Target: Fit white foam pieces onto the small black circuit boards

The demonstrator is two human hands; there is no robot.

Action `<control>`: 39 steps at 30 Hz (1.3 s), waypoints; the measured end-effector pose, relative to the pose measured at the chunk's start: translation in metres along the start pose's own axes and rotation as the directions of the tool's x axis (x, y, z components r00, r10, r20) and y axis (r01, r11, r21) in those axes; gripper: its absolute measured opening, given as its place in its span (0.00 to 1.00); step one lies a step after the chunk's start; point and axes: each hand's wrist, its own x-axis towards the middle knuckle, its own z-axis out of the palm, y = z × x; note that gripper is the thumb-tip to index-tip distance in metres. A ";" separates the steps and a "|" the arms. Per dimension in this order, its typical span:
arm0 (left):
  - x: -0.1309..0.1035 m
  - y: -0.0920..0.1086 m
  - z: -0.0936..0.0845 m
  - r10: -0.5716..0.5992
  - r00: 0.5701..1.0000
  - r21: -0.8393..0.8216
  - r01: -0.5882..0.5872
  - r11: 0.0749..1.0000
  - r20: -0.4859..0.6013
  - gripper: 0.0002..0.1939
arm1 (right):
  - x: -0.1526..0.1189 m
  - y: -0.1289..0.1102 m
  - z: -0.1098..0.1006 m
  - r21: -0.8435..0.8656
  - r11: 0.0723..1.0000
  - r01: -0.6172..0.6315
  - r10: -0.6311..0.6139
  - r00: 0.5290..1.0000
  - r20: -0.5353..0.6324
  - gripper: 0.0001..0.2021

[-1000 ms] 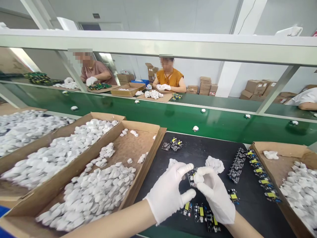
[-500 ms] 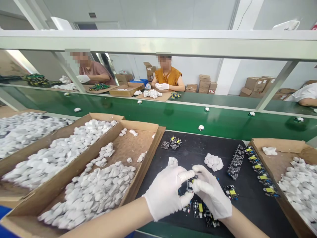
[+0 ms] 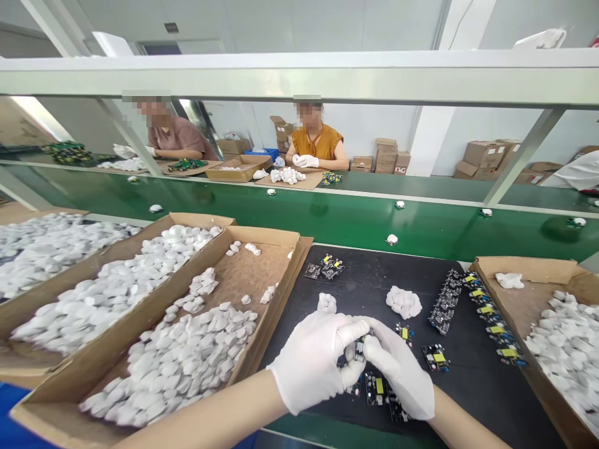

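A small circuit board (image 3: pixel 359 349) is pinched between my two hands, mostly covered by fingers. My left hand (image 3: pixel 316 362), in a white glove, is closed on its left side with thumb and fingers. Gloved in white too, my right hand (image 3: pixel 400 371) grips its right side, fingertips close to the left ones. Under and beside the hands lie more circuit boards with yellow parts (image 3: pixel 375 388) on the black mat (image 3: pixel 299 324). Just beyond the hands are a clump of white putty-like pieces (image 3: pixel 404 302) and a smaller white clump (image 3: pixel 326 303).
Cardboard trays with many white pieces stand at left (image 3: pixel 276 236) and right (image 3: pixel 538 269). Rows of boards (image 3: pixel 447 302) line the mat's right side. Beyond runs a green conveyor (image 3: pixel 327 215) with white-topped boards. Across it, people sit under a white overhead beam (image 3: pixel 299 78).
My hands have drawn slightly closer together around the circuit board. The right hand has shifted a little left, uncovering a board behind it. White-topped boards on the conveyor have moved right.
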 end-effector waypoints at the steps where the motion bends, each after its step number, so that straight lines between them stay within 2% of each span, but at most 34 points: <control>1: 0.000 0.000 -0.001 0.008 1.000 -0.005 -0.008 1.000 0.008 0.08 | 0.000 -0.001 0.000 -0.052 0.999 0.004 -0.005 1.000 -0.012 0.16; 3: 0.000 -0.001 -0.002 0.027 0.999 -0.008 -0.026 1.000 0.044 0.10 | 0.000 -0.002 -0.002 -0.081 0.997 -0.008 0.006 1.000 -0.026 0.16; 9: 0.000 -0.002 -0.004 0.113 0.976 0.069 -0.127 0.989 0.184 0.11 | 0.000 0.001 -0.006 -0.014 0.999 -0.049 0.048 0.998 -0.033 0.14; 11: 0.000 -0.002 -0.004 0.090 0.981 0.033 -0.098 0.995 0.173 0.10 | 0.000 0.002 -0.006 -0.001 0.998 -0.056 0.056 0.998 -0.039 0.14; 16: 0.001 0.001 -0.006 -0.004 0.991 -0.110 0.019 0.994 0.137 0.11 | -0.002 0.001 -0.006 0.121 0.990 -0.072 0.069 0.997 0.033 0.15; 24: -0.005 -0.002 0.000 -0.046 0.990 -0.250 0.078 0.965 0.133 0.19 | -0.004 0.006 -0.002 0.048 0.998 -0.034 0.033 0.999 0.017 0.22; 28: -0.005 -0.003 0.001 -0.059 0.990 -0.251 0.091 0.964 0.130 0.18 | -0.004 0.005 -0.004 0.049 0.998 -0.028 0.029 0.999 -0.023 0.21; 32: -0.004 -0.003 -0.001 -0.056 0.998 -0.213 0.061 0.975 0.033 0.17 | -0.005 -0.007 -0.005 -0.025 0.999 0.039 -0.038 0.999 0.014 0.19; 34: -0.004 -0.003 -0.002 -0.039 0.999 -0.178 0.040 0.983 0.008 0.15 | -0.005 -0.011 -0.004 -0.062 0.998 0.025 -0.023 0.999 0.031 0.19; 39: -0.004 -0.001 -0.003 -0.024 0.999 -0.143 0.031 0.989 0.048 0.15 | -0.004 -0.007 -0.002 -0.036 0.999 -0.035 0.034 0.999 -0.020 0.16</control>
